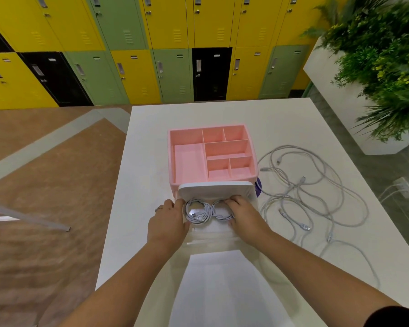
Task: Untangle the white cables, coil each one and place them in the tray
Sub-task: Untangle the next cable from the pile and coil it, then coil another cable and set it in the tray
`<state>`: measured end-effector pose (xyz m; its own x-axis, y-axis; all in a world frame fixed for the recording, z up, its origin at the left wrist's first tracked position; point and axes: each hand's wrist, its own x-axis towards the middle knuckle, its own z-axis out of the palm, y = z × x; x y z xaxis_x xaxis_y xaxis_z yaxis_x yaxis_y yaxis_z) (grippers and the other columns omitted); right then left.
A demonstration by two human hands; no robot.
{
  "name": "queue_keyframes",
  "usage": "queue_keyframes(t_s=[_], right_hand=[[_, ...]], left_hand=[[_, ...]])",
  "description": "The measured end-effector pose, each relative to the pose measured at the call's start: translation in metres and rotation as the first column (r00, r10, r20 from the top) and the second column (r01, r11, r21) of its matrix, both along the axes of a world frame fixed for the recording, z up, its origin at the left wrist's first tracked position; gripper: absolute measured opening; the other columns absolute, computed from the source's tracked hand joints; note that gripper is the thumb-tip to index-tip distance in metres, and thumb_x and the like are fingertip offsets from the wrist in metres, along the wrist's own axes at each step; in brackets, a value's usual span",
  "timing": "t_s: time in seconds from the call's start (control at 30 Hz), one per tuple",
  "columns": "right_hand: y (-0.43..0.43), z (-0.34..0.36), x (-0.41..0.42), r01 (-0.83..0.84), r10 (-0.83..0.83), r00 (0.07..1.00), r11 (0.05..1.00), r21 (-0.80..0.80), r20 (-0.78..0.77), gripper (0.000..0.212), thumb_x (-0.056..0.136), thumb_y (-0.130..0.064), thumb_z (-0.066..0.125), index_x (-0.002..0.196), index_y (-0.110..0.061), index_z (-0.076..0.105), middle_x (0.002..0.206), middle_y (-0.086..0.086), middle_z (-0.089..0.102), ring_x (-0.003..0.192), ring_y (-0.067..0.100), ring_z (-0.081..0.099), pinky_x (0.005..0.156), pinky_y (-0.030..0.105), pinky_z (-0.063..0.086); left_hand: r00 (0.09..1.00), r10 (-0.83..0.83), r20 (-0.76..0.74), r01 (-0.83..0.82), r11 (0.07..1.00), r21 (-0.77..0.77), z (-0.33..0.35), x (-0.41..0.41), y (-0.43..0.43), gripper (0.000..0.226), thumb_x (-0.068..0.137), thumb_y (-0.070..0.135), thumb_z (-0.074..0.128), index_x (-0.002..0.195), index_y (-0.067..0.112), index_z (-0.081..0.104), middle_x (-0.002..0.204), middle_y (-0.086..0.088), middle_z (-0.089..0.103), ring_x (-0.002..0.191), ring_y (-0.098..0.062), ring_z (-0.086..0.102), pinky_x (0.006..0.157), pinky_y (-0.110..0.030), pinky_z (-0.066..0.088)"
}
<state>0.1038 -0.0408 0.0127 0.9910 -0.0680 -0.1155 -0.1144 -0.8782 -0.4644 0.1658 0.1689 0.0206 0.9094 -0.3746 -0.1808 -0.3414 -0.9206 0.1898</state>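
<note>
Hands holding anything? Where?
The right hand grips the right coil at its right rim; left hand touches the left coil at its left edge, grip unclear.

My feed is bright and evenly lit from above, so the white surface [147, 149] runs close to blown out, and the left hand [167, 223] and right hand [246, 215] throw only faint, soft shadows. Glare washes out the pale panel [222, 291] nearest the camera at bottom centre, where I can barely find edges. The wide lens bows the lockers [128, 67] toward the corners, and the plant [376, 67] and floor [45, 185] are smeared, while the middle is sharp enough to show strands in the coiled cables [198, 212].
</note>
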Motion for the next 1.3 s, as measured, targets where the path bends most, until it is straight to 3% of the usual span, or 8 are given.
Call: queue_keyframes(t_s=[0.23, 0.6, 0.73, 0.93, 1.07, 1.17, 1.3], right_hand=[[-0.003, 0.002, -0.002, -0.011, 0.014, 0.999, 0.997, -0.079, 0.045, 0.056, 0.087, 0.003, 0.047, 0.138, -0.019, 0.048, 0.137, 0.001, 0.048, 0.125, 0.023, 0.041, 0.102, 0.029, 0.037], [-0.009, 0.011, -0.002, -0.030, 0.032, 0.999, 0.996, -0.081, 0.013, 0.054, 0.082, 0.001, 0.054, 0.133, -0.016, 0.054, 0.130, 0.004, 0.050, 0.120, 0.027, 0.043, 0.098, 0.027, 0.038], [-0.019, 0.021, -0.011, -0.040, 0.042, 0.996, 0.999, -0.030, 0.078, 0.038, 0.086, -0.009, 0.062, 0.124, -0.011, 0.060, 0.122, 0.005, 0.055, 0.114, 0.024, 0.050, 0.096, 0.027, 0.041], [-0.053, 0.043, -0.036, 0.011, -0.010, 0.988, 1.000, -0.008, 0.157, 0.020, 0.090, -0.019, 0.059, 0.108, -0.016, 0.067, 0.100, -0.004, 0.063, 0.092, 0.014, 0.053, 0.076, 0.022, 0.041], [-0.091, 0.050, -0.057, 0.090, -0.089, 0.987, 0.996, -0.001, 0.137, 0.012, 0.090, -0.021, 0.059, 0.100, -0.022, 0.067, 0.087, -0.015, 0.057, 0.079, 0.005, 0.050, 0.071, 0.018, 0.039], [-0.122, 0.049, -0.074, 0.170, -0.175, 0.978, 0.984, 0.047, 0.117, 0.009, 0.088, -0.019, 0.062, 0.096, -0.020, 0.067, 0.084, -0.013, 0.057, 0.075, 0.006, 0.053, 0.070, 0.020, 0.042], [-0.160, 0.041, -0.096, 0.221, -0.224, 0.972, 0.974, 0.039, 0.067, 0.008, 0.087, -0.017, 0.063, 0.094, -0.017, 0.068, 0.084, -0.010, 0.058, 0.076, 0.009, 0.055, 0.070, 0.027, 0.047]], left_hand=[[0.997, 0.014, -0.072, -0.012, 0.999, 0.032, 0.003, 0.003, 0.002, 0.053, 0.078, 0.031, 0.068, 0.125, 0.026, 0.043, 0.111, -0.001, 0.049, 0.099, -0.022, 0.052, 0.069, -0.031, 0.051], [0.997, 0.014, -0.076, -0.014, 1.000, 0.008, 0.010, -0.001, 0.003, 0.059, 0.078, 0.049, 0.067, 0.130, 0.031, 0.044, 0.115, -0.001, 0.046, 0.107, -0.024, 0.049, 0.076, -0.032, 0.050], [0.999, 0.036, 0.038, -0.036, 0.999, -0.009, 0.019, -0.006, 0.002, 0.054, 0.078, 0.056, 0.062, 0.123, 0.028, 0.050, 0.111, -0.002, 0.045, 0.107, -0.025, 0.047, 0.081, -0.033, 0.047], [0.979, 0.038, 0.203, 0.014, 0.969, -0.248, 0.031, -0.017, -0.019, 0.028, 0.080, 0.043, 0.055, 0.090, 0.017, 0.058, 0.084, 0.001, 0.048, 0.078, -0.025, 0.053, 0.066, -0.031, 0.039], [0.989, -0.080, 0.123, 0.115, 0.944, -0.309, 0.041, -0.033, -0.056, 0.017, 0.089, 0.036, 0.057, 0.094, 0.020, 0.055, 0.089, 0.003, 0.058, 0.080, -0.021, 0.055, 0.066, -0.030, 0.037], [0.988, -0.141, 0.065, 0.155, 0.934, -0.323, 0.044, -0.048, -0.093, 0.014, 0.092, 0.039, 0.052, 0.098, 0.025, 0.054, 0.092, 0.007, 0.060, 0.085, -0.015, 0.055, 0.072, -0.030, 0.046], [0.974, -0.200, -0.102, 0.172, 0.958, -0.231, 0.038, -0.066, -0.140, 0.028, 0.095, 0.046, 0.046, 0.104, 0.022, 0.058, 0.094, 0.002, 0.068, 0.088, -0.018, 0.062, 0.073, -0.032, 0.051]])
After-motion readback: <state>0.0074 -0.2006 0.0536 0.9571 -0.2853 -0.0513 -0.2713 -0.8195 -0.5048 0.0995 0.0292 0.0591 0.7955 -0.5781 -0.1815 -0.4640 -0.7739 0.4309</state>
